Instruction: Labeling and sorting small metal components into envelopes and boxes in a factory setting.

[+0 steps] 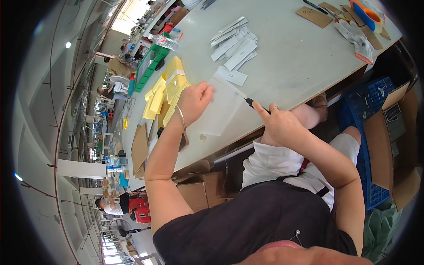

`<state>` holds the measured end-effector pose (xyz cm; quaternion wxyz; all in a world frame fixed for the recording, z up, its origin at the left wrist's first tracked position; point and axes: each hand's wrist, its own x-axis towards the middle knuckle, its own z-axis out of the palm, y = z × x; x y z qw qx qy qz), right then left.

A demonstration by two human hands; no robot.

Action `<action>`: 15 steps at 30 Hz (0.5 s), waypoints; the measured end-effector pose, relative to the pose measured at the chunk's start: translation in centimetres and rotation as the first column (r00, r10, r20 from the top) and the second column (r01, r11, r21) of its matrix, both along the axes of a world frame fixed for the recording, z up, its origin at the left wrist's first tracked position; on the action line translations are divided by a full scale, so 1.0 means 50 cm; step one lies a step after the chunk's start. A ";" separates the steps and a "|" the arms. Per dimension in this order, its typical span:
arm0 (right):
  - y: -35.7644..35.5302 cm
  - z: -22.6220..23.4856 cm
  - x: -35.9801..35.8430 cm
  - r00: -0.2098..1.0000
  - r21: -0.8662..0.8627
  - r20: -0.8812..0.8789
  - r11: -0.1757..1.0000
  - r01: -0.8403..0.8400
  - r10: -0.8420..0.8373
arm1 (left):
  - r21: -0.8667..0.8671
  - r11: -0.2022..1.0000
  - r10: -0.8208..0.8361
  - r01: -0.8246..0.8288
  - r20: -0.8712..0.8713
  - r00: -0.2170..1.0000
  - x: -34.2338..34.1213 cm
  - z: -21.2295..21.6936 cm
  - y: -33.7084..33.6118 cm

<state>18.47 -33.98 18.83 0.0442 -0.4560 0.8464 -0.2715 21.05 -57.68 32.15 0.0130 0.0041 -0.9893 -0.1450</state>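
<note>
My left hand (195, 102) is closed, its fingertips pressed together over the left edge of a translucent white sheet (224, 106). Whether anything sits between those fingers is hidden. In my right hand (282, 126) is a slim black-handled tool (250, 103), with the index finger stretched along it. Its thin pale tip points away to the left, over the sheet's right side. A single grey-white label strip (232, 76) lies just beyond the sheet. Farther off is a loose pile of similar label strips (238, 46).
Left of my left hand lie yellow printed sheets (176, 73) and folded yellow pieces (154, 99). A green crate (150, 66) stands behind them. Cardboard pieces and an orange-and-blue tape roll (369, 15) lie far right. Beside my legs are a blue crate (353, 106) and an open carton (380, 145).
</note>
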 end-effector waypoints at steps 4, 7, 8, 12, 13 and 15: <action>-0.011 -0.004 -0.008 0.993 -0.008 -0.117 1.000 0.019 -0.020 | -0.061 0.998 0.012 -0.015 -0.052 0.999 -0.008 0.001 0.000; -0.016 -0.002 -0.009 0.990 0.010 -0.142 1.000 0.020 -0.019 | -0.031 0.999 0.027 -0.026 0.027 0.999 -0.013 0.010 -0.001; -0.017 -0.001 -0.009 0.987 0.022 -0.157 0.999 0.025 -0.022 | -0.032 0.999 0.025 -0.024 0.023 0.999 -0.014 0.012 -0.001; -0.022 0.001 -0.008 0.973 0.061 -0.233 0.998 0.027 -0.012 | -0.069 0.997 -0.035 0.035 -0.007 0.999 -0.016 0.012 -0.003; -0.023 0.002 -0.007 0.974 0.078 -0.225 0.996 0.035 -0.017 | -0.067 0.996 -0.065 0.063 -0.032 0.997 -0.017 0.011 -0.005; -0.026 0.004 -0.006 0.974 0.099 -0.228 0.995 0.033 -0.009 | -0.084 0.994 -0.068 0.068 -0.005 0.998 -0.022 0.008 -0.014</action>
